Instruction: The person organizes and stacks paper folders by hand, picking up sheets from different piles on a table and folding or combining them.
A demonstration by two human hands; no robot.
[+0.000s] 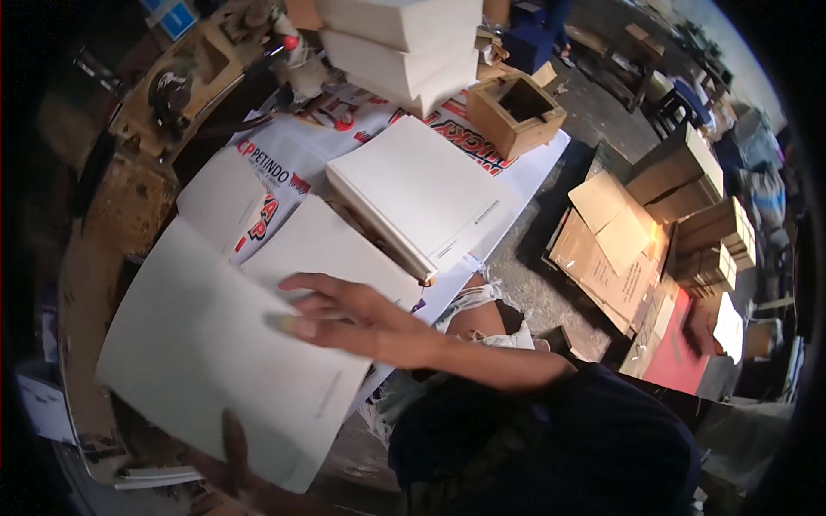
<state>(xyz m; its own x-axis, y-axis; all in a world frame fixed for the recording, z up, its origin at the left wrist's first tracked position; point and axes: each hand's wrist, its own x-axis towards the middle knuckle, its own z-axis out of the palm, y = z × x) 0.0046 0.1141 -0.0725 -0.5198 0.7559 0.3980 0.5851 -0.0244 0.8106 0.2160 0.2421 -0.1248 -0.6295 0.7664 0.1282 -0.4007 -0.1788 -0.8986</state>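
A large white paper sheet (215,344) is tilted over the near left of the table. My left hand (228,460) is at its lower edge, the thumb lying on top and the other fingers hidden beneath; it grips the sheet. Above the sheet's right part is my right hand (348,318), slightly blurred, its fingers bent and apart with nothing visible between them. Beyond that hand lies a flat white sheet stack (331,245). Farther right is a thicker white stack (430,193) with small print along its near edge.
Tall white paper stacks (400,56) and an open wooden box (516,112) stand at the table's far end. Printed plastic sheeting (284,168) covers the tabletop. Flat cardboard (615,249) and brown bundles (714,232) are at the right. A wooden bench (138,189) lies left.
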